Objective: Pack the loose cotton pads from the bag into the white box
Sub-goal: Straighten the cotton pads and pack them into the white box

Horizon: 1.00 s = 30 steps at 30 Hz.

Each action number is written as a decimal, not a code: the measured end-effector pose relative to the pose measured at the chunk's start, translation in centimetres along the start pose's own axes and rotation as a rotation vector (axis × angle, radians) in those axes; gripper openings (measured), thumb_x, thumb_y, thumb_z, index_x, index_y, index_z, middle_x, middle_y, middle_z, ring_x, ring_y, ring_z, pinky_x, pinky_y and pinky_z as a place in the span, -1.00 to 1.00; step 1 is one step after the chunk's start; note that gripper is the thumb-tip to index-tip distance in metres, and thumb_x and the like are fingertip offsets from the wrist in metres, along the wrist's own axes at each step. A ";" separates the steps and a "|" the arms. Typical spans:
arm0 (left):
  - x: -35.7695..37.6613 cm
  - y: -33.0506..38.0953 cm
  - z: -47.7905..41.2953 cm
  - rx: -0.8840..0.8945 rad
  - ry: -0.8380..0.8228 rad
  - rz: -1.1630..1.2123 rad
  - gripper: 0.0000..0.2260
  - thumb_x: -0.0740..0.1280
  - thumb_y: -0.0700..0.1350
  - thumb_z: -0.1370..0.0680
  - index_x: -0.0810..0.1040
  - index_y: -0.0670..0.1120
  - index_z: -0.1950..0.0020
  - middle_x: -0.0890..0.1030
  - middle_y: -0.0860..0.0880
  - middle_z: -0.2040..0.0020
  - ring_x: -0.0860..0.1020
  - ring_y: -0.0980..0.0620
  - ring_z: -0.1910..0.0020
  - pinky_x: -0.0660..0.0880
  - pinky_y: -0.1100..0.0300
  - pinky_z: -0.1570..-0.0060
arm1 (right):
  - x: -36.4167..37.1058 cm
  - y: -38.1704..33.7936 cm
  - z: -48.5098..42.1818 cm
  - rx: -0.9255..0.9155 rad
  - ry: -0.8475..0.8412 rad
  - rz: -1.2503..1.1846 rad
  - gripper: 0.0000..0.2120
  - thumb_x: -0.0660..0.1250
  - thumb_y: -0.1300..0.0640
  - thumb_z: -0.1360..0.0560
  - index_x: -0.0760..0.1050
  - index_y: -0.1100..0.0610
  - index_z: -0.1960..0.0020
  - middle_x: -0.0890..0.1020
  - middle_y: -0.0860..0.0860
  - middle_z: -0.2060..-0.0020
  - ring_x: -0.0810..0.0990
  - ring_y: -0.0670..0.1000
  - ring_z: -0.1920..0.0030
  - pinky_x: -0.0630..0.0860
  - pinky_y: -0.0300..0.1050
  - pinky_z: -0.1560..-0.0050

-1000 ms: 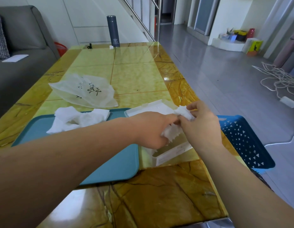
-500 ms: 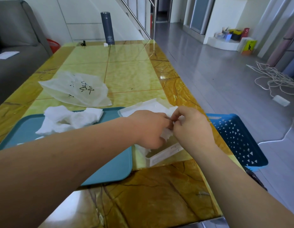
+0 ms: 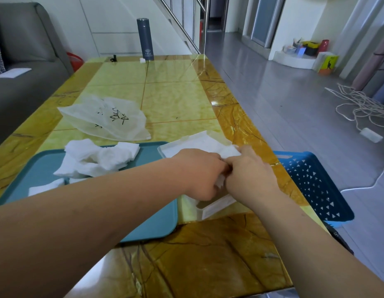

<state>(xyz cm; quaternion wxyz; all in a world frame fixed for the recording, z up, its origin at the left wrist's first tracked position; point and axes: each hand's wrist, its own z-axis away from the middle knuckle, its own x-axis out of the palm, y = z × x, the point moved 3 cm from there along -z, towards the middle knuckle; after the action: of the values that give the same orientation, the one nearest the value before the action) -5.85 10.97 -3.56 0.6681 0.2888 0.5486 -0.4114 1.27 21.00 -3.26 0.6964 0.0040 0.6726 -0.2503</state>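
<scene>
The white box [image 3: 216,206] stands on the table just right of the teal tray [image 3: 156,224], its open lid [image 3: 186,145] lying flat behind it. Both hands meet over the box. My left hand [image 3: 199,174] and my right hand [image 3: 251,175] pinch white cotton pads [image 3: 228,150] between them, low over the box opening, which they mostly hide. A loose heap of cotton pads [image 3: 98,158] lies on the tray to the left. The emptied translucent plastic bag [image 3: 107,118] with black lettering lies flat beyond the tray.
A blue perforated basket [image 3: 315,186] sits beside the table's right edge. A dark flask [image 3: 145,39] stands at the far end of the yellow marble table [image 3: 178,97]. A grey sofa [image 3: 25,61] is on the left; white cables [image 3: 358,104] lie on the floor to the right.
The hands have drawn closer together and lower over the box, bunching the pads down between them. The pad end that stuck up from my right hand now lies flatter.
</scene>
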 end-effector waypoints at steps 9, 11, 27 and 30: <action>-0.7 -0.1 1.0 -0.008 0.055 0.101 -0.67 0.24 0.06 -0.55 0.46 0.12 -0.31 0.47 0.07 -0.13 0.58 -0.06 -0.07 0.59 -0.05 0.08 | 0.7 0.4 -0.6 -0.033 -0.051 -0.003 -0.75 0.29 -0.06 -0.55 0.55 -0.12 -0.21 0.37 -0.05 -0.48 0.31 0.12 -0.48 0.17 0.14 -0.40; -0.6 -0.7 1.6 -0.038 0.149 0.158 -0.72 0.23 0.09 -0.51 0.42 0.12 -0.22 0.41 0.10 -0.05 0.56 -0.06 -0.05 0.59 -0.09 0.09 | 0.6 0.3 -0.7 -0.041 0.019 -0.080 -0.84 0.30 0.11 -0.51 0.42 -0.09 -0.05 0.49 -0.09 -0.10 0.44 0.09 -0.28 0.23 0.08 -0.25; -0.2 -1.2 6.8 -0.325 0.142 0.255 -0.58 0.30 0.22 -0.59 0.46 0.17 -0.43 0.43 0.05 -0.40 0.39 -0.04 -0.38 0.51 -0.11 -0.24 | 0.1 0.9 -0.3 -0.151 0.480 -0.157 -0.71 0.38 0.28 -0.50 0.64 0.12 -0.20 0.53 0.07 -0.16 0.46 0.16 -0.24 0.43 -0.04 -0.05; 0.2 -1.7 6.3 -0.315 0.184 0.301 -0.62 0.33 0.14 -0.58 0.51 0.15 -0.40 0.49 0.03 -0.32 0.43 -0.07 -0.31 0.50 -0.12 -0.24 | 0.1 0.1 0.3 -0.172 0.406 -0.207 -0.82 0.35 0.17 -0.52 0.64 0.06 -0.08 0.59 0.01 -0.02 0.55 0.07 -0.06 0.55 -0.03 0.06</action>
<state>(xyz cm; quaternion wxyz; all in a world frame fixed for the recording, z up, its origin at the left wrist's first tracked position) -4.19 4.83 -2.19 0.7059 0.2958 0.6154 -0.1883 1.53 20.95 -3.37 0.5152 -0.0737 0.8145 -0.2562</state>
